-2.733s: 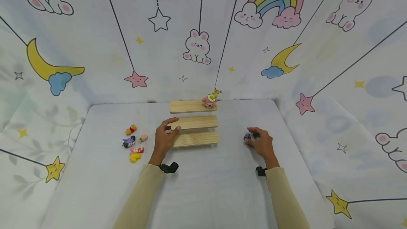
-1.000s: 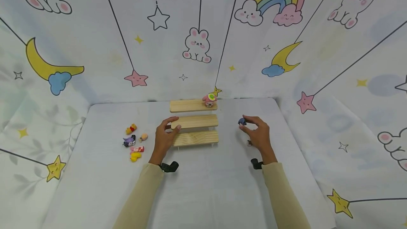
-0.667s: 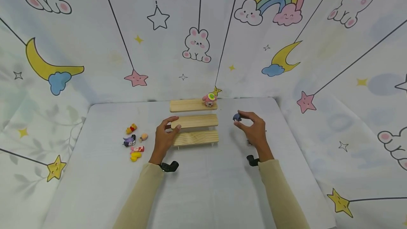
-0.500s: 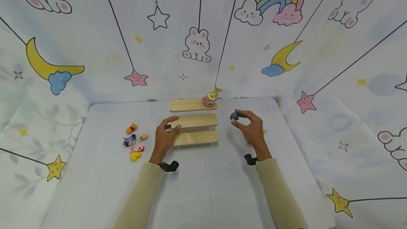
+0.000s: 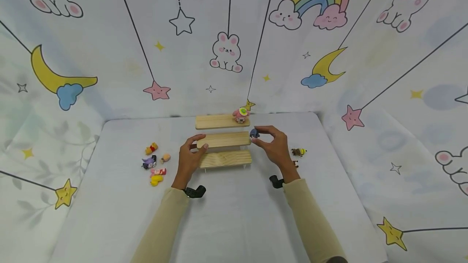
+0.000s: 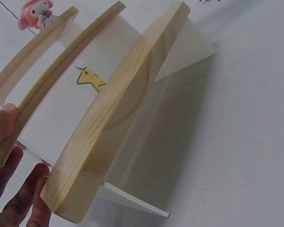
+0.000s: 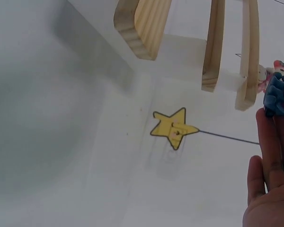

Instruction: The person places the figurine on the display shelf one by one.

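Note:
A three-tier wooden display stand (image 5: pixel 224 158) with clear supports stands at mid-table. My left hand (image 5: pixel 188 163) grips the left end of its middle board; in the left wrist view the thumb (image 6: pixel 1 124) lies against that board (image 6: pixel 61 71). Between thumb and fingertips, my right hand (image 5: pixel 276 149) pinches a small blue toy figurine (image 5: pixel 254 133) beside the middle board's right end. The right wrist view shows part of this blue figurine (image 7: pixel 274 97), cut by the frame edge. A pink figurine (image 5: pixel 241 117) with a green-and-yellow top sits on the right of the back board.
Left of the stand lie several figurines, among them a red-and-yellow bear (image 5: pixel 151 148), a purple-and-black one (image 5: pixel 148 162) and a yellow one (image 5: pixel 156 180). Behind my right hand are a brown-and-yellow figurine (image 5: pixel 299 152) and a small brown one (image 5: pixel 295 164). Patterned cloth walls enclose the white table (image 5: pixel 226 222).
My right hand has lifted the blue figurine off the right of the table and carried it left to the stand, uncovering the two figurines behind. My left hand has kept its place.

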A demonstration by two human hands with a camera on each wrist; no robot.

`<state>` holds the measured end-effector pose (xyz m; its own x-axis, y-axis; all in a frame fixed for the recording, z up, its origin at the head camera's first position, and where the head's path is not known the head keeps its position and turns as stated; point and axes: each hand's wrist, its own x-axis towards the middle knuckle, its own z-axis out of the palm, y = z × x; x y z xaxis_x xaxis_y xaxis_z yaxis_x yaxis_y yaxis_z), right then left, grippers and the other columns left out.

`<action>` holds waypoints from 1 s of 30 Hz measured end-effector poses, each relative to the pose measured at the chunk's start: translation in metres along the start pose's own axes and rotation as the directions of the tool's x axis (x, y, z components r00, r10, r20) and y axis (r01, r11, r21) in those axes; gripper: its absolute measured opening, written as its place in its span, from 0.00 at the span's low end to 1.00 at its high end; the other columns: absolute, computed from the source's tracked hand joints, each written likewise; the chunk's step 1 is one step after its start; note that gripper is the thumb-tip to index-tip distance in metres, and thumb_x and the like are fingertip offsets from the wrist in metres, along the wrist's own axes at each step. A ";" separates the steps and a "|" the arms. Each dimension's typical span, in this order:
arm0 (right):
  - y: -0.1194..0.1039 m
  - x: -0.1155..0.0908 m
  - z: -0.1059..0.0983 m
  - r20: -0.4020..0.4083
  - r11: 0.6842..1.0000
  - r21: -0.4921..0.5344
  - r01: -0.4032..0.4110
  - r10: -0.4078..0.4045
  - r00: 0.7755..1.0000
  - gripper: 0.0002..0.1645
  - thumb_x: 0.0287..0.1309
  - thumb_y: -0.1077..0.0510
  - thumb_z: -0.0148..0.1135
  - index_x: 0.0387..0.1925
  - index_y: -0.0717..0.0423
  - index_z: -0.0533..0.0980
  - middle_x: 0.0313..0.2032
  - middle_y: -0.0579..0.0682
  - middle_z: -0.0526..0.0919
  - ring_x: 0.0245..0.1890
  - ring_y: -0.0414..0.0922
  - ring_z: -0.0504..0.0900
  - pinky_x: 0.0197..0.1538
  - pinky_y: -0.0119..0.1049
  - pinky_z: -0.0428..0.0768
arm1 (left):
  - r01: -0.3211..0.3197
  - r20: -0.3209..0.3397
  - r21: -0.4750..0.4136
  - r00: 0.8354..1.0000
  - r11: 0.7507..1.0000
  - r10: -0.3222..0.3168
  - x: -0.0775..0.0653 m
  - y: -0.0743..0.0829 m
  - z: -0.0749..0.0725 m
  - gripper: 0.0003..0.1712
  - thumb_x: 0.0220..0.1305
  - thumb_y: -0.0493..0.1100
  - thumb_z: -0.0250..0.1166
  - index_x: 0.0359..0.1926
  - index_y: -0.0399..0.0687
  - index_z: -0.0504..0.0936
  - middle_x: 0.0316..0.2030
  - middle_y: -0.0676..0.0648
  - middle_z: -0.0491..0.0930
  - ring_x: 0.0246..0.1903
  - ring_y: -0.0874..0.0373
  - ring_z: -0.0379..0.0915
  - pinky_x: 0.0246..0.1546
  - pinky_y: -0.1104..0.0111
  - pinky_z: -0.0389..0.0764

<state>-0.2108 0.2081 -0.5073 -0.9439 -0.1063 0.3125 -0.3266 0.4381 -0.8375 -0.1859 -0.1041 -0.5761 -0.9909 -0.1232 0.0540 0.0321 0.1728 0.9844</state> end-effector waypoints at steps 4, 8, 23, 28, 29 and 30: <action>0.000 0.004 0.009 0.020 1.000 0.012 0.028 -0.028 0.999 0.28 0.50 0.55 0.78 0.55 0.44 0.82 0.51 0.43 0.85 0.55 0.44 0.81 0.66 0.54 0.70 | -0.004 -0.001 0.005 1.000 1.000 0.004 0.000 0.000 0.000 0.23 0.62 0.55 0.70 0.58 0.66 0.81 0.63 0.55 0.74 0.55 0.42 0.73 0.47 0.60 0.76; 0.001 0.007 0.017 0.033 0.998 0.018 0.056 -0.056 0.998 0.28 0.49 0.56 0.78 0.55 0.45 0.82 0.50 0.43 0.85 0.54 0.44 0.82 0.65 0.53 0.71 | 0.004 -0.005 0.011 1.000 1.000 -0.004 0.000 0.001 0.001 0.22 0.62 0.55 0.70 0.58 0.67 0.81 0.62 0.57 0.73 0.53 0.48 0.74 0.48 0.59 0.77; 0.008 0.008 0.030 0.062 0.998 0.037 0.044 -0.046 0.997 0.29 0.48 0.55 0.78 0.55 0.45 0.82 0.51 0.45 0.85 0.54 0.45 0.82 0.64 0.52 0.72 | 0.020 0.028 0.010 0.999 1.000 -0.020 -0.007 0.026 -0.003 0.23 0.65 0.44 0.69 0.61 0.51 0.80 0.65 0.46 0.73 0.56 0.37 0.72 0.47 0.60 0.77; 0.010 0.008 0.032 0.082 0.999 0.034 0.040 -0.043 0.996 0.28 0.50 0.56 0.77 0.56 0.45 0.81 0.51 0.42 0.85 0.54 0.43 0.82 0.63 0.50 0.74 | 0.011 0.035 0.023 0.999 1.000 -0.012 -0.014 0.041 -0.006 0.24 0.66 0.43 0.68 0.62 0.48 0.79 0.65 0.43 0.72 0.56 0.36 0.72 0.47 0.63 0.77; 0.011 0.007 0.033 0.088 0.999 0.036 0.037 -0.040 0.995 0.28 0.51 0.56 0.77 0.56 0.46 0.81 0.51 0.43 0.84 0.54 0.43 0.82 0.62 0.50 0.74 | 0.012 0.035 0.020 0.999 1.000 -0.013 -0.014 0.042 -0.006 0.24 0.66 0.43 0.68 0.62 0.48 0.79 0.65 0.43 0.72 0.56 0.36 0.72 0.47 0.62 0.77; 0.012 0.008 0.033 0.092 0.999 0.036 0.034 -0.037 0.995 0.28 0.51 0.56 0.76 0.56 0.46 0.81 0.51 0.43 0.84 0.54 0.43 0.82 0.62 0.50 0.75 | 0.013 0.035 0.018 0.999 1.000 -0.014 -0.014 0.042 -0.007 0.24 0.66 0.43 0.68 0.62 0.48 0.79 0.65 0.44 0.72 0.57 0.36 0.72 0.48 0.62 0.77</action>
<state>-0.2233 0.1827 -0.5295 -0.9314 -0.2041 0.3012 -0.3603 0.4014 -0.8420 -0.1698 -0.1017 -0.5347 -0.9952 -0.0916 0.0346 0.0168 0.1892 0.9818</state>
